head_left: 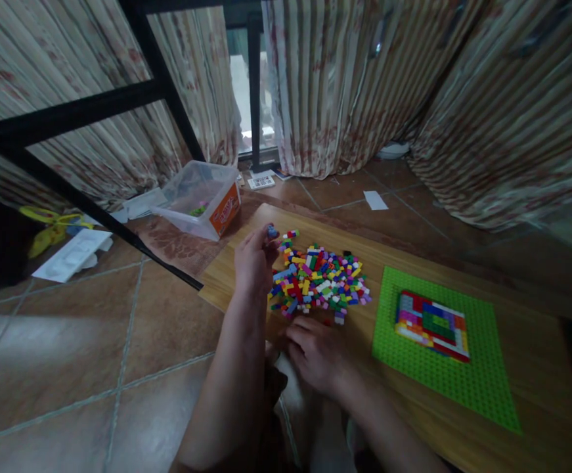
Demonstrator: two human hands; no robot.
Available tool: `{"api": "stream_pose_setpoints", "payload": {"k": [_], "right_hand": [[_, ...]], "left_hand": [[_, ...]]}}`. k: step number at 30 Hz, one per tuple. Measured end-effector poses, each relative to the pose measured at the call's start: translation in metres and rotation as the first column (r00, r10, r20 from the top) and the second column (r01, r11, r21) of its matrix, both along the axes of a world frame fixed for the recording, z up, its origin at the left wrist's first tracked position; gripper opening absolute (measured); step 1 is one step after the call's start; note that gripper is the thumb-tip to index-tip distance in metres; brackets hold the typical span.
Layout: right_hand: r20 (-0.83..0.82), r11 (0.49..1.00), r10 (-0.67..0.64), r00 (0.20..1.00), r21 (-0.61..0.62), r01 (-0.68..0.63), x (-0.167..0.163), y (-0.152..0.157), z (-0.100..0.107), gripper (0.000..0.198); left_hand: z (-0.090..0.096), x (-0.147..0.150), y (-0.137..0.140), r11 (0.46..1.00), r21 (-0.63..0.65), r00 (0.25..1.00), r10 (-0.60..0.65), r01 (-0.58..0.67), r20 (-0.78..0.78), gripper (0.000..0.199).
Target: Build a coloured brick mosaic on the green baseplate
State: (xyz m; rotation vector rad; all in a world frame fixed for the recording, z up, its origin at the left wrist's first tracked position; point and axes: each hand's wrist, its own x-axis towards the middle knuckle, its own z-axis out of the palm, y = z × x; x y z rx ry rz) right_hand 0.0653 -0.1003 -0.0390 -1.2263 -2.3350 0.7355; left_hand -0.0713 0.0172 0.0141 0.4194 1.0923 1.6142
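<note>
Small blue building bricks (pixel 272 230), pinched at the fingertips, are in my left hand (pixel 252 257), raised over the far left side of a loose brick pile (pixel 315 279). The pile mixes many colours on the wooden table (pixel 357 341). Close to the table's near edge, just below the pile, is my right hand (pixel 318 355). Its fingers are curled together, and whatever they may hold is hidden. Farther right lies a green baseplate (pixel 483 387) with a flat, multicoloured rectangular brick build (pixel 433 325) on it.
A clear plastic box (pixel 187 213) with an orange label stands on the tiled floor beyond the table's left end. A black metal frame (pixel 167 266) slants down beside it. White packaging (pixel 71 256) and a paper scrap (pixel 375 200) lie on the floor. Striped curtains (pixel 325 85) hang behind.
</note>
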Motion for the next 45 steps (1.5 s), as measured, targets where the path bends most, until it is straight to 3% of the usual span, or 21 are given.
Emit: {"api": "stream_pose_setpoints", "payload": {"k": [4, 13, 18, 23, 29, 34, 38, 41, 45], "right_hand": [[0.028, 0.999, -0.024, 0.999, 0.022, 0.023, -0.015, 0.004, -0.005, 0.019], [-0.255, 0.973, -0.213, 0.943, 0.036, 0.230, -0.029, 0.019, -0.006, 0.025], [-0.351, 0.913, -0.339, 0.873, 0.101, 0.396, -0.028, 0.034, -0.004, 0.020], [-0.234, 0.818, -0.461, 0.856, 0.262, 0.512, -0.023, 0.060, 0.002, 0.020], [-0.062, 0.809, -0.507, 0.860, 0.310, 0.499, -0.039, 0.080, -0.003, 0.020], [-0.072, 0.811, -0.532, 0.844, 0.245, 0.532, -0.044, 0.083, -0.004, 0.018], [-0.266, 0.801, -0.528, 0.806, 0.160, 0.577, -0.038, 0.077, 0.005, 0.025], [-0.488, 0.778, -0.559, 0.670, -0.028, 0.628, -0.030, 0.070, 0.009, 0.026], [-0.682, 0.737, -0.641, 0.354, -0.415, 0.534, -0.011, 0.063, 0.012, 0.021]], "left_hand": [[0.002, -0.003, -0.001, 1.000, 0.000, 0.999, 0.012, -0.012, 0.033, 0.023], [0.006, -0.009, -0.003, 1.000, -0.007, 0.998, -0.030, 0.030, 0.052, 0.024], [0.004, -0.011, -0.004, 0.997, -0.002, 0.997, -0.077, 0.077, -0.003, 0.027], [0.005, -0.011, -0.006, 0.992, 0.009, 0.990, -0.123, 0.124, -0.075, 0.030], [0.005, -0.009, -0.004, 0.985, -0.013, 0.978, -0.174, 0.174, -0.110, 0.029], [0.005, -0.008, -0.001, 0.983, -0.019, 0.971, -0.185, 0.185, -0.154, 0.033], [0.005, -0.006, 0.000, 0.979, -0.032, 0.963, -0.204, 0.202, -0.175, 0.036], [0.004, -0.004, -0.001, 0.974, -0.041, 0.945, -0.226, 0.222, -0.235, 0.036], [0.001, 0.005, -0.003, 0.956, -0.055, 0.906, -0.292, 0.289, -0.305, 0.033]]}}
